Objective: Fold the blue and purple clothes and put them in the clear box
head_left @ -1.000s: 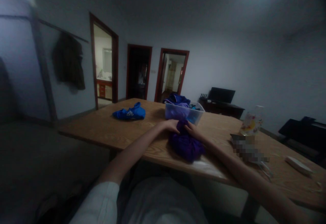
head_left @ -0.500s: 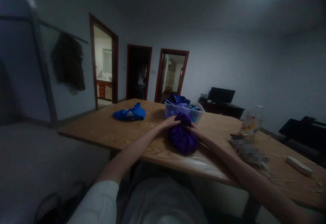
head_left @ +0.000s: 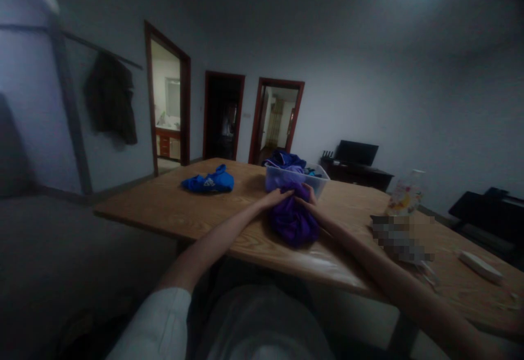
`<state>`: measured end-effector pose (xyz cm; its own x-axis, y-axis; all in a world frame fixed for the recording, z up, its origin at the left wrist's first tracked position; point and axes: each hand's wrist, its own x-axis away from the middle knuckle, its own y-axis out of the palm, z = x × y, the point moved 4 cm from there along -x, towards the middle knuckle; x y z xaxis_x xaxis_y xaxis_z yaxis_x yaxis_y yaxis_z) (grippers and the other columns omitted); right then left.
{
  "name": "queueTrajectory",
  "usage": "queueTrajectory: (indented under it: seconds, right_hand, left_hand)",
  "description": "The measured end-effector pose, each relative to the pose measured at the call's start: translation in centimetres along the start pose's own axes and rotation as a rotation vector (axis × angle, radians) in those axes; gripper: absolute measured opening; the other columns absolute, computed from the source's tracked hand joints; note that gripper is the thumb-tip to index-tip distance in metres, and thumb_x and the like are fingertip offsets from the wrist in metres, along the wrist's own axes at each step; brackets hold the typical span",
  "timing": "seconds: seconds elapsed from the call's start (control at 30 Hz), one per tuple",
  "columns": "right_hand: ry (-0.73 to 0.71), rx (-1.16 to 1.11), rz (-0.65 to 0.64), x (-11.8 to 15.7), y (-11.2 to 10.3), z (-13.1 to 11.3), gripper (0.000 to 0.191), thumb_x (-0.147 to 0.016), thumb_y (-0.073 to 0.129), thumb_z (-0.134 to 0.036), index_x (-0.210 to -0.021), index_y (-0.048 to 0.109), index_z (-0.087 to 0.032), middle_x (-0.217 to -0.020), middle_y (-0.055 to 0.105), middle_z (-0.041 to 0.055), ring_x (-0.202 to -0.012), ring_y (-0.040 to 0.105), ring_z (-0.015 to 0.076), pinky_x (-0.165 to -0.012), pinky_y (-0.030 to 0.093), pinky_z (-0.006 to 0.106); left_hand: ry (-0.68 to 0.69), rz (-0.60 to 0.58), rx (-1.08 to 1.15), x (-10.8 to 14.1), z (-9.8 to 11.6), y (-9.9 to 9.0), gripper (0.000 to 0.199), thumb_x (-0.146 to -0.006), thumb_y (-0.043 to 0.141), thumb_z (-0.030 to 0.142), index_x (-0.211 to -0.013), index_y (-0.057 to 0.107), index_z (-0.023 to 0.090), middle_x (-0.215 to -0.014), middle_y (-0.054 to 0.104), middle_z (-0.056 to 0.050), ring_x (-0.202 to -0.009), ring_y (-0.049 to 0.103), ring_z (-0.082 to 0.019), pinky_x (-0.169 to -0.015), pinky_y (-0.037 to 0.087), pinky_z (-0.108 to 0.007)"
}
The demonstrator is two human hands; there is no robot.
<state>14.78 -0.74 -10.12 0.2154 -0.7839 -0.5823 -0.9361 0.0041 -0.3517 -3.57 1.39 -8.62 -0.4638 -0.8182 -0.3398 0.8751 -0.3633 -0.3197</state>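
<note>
A bunched purple cloth bag [head_left: 293,223] rests on the wooden table [head_left: 245,240] near its front edge. My left hand [head_left: 275,198] grips the gathered upper part from the left. On the other side my right hand [head_left: 310,202] is closed on the same gathered part, its fingers partly sunk in the folds. Just behind them stands a clear plastic box [head_left: 321,185], its front partly hidden by the bag and hands. Dark blue and purple fabric [head_left: 286,160] is heaped in it above the rim. Further left lies a crumpled blue cloth bag [head_left: 210,181] with a white print.
On the table's right side are a patterned pitcher [head_left: 405,193], a pixelated item [head_left: 399,240] and a long white object [head_left: 481,267]. A monitor [head_left: 356,153] stands on a dark cabinet by the far wall. A dark jacket [head_left: 110,98] hangs at the left.
The right hand's fingers have come up and spread around the top of the purple bag. The gathered top looks wider and looser. The left hand has hardly moved.
</note>
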Motion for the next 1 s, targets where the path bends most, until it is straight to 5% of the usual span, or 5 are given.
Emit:
queueTrajectory:
  seconds: [0.27,0.37,0.53,0.83,1.0]
  right_hand:
    - [-0.027,-0.096,0.125,-0.6,-1.2,-0.8,0.068,-0.086,0.067,-0.047,-0.146,0.037,-0.032,-0.143,0.052,0.0062,-0.130,0.054,0.0276,-0.117,0.042,0.050]
    - [-0.009,-0.085,0.153,-0.9,-1.7,-0.2,0.062,-0.086,0.065,-0.049,-0.141,0.043,-0.030,-0.142,0.053,0.0069,-0.131,0.053,0.0282,-0.118,0.040,0.050]
    - [-0.039,-0.046,0.177,-1.4,-2.3,-0.5,0.061,-0.086,0.062,-0.052,-0.141,0.044,-0.031,-0.144,0.052,0.0055,-0.133,0.051,0.0276,-0.120,0.038,0.050]
    - [-0.077,0.104,-0.027,-0.8,-0.9,-2.3,0.064,-0.090,0.062,-0.060,-0.144,0.044,-0.032,-0.147,0.051,0.0044,-0.135,0.050,0.0264,-0.120,0.037,0.045]
    - [-0.197,0.270,-0.062,-0.1,-0.3,-3.0,0.070,-0.081,0.075,-0.055,-0.141,0.051,-0.028,-0.150,0.045,0.0083,-0.137,0.046,0.0310,-0.121,0.035,0.047]
  left_hand:
    - [0.108,0.213,-0.438,0.4,1.4,-0.6,0.096,-0.077,0.077,0.062,-0.149,0.035,0.013,-0.135,0.059,-0.020,-0.117,0.064,-0.033,-0.100,0.052,-0.043]
    - [0.250,0.179,-0.619,1.5,3.1,-0.2,0.101,-0.079,0.075,0.065,-0.155,0.025,0.020,-0.137,0.058,-0.018,-0.116,0.065,-0.033,-0.100,0.052,-0.045]
    - [0.432,-0.007,-0.819,2.5,4.7,1.1,0.086,-0.082,0.076,0.051,-0.153,0.033,0.028,-0.137,0.060,-0.011,-0.117,0.065,-0.030,-0.094,0.054,-0.038]
    - [0.358,0.226,-0.971,2.1,5.3,-0.6,0.035,-0.092,0.063,0.032,-0.126,0.061,0.024,-0.113,0.069,-0.007,-0.100,0.068,-0.024,-0.089,0.055,-0.035]
    - [0.433,0.296,-0.951,2.4,5.7,-1.5,0.028,-0.089,0.069,0.033,-0.113,0.069,0.020,-0.130,0.056,-0.012,-0.125,0.053,-0.027,-0.106,0.047,-0.040]
